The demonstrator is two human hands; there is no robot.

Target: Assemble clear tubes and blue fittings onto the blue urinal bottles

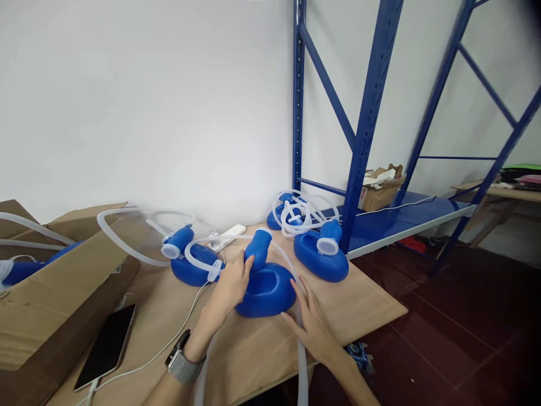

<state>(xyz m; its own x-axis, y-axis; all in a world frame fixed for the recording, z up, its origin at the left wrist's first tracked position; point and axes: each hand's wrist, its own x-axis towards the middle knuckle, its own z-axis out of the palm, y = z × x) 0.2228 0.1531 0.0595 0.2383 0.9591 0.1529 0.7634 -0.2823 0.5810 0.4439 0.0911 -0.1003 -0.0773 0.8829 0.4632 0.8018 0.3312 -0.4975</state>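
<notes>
A blue plastic urinal bottle (267, 299) lies on its side in front of me, its wide-mouthed neck (258, 246) pointing up and away. My left hand (232, 282), a watch on its wrist, is closed on the bottle at the base of this neck. At the bottle's right end rests my right hand (310, 321), fingers apart, touching the blue wall. A translucent hose (302, 372) runs under the right hand and down past the table's front edge. Close behind my left hand lies a second blue urinal bottle (186, 272) with a white cap and hose.
Two more blue bottles (323, 262) with coiled hoses stand at the back right beside a blue metal rack (366, 113). At left are an open cardboard box (63, 299) and a phone (107, 344) on a cable. A power strip (228, 237) lies near the wall.
</notes>
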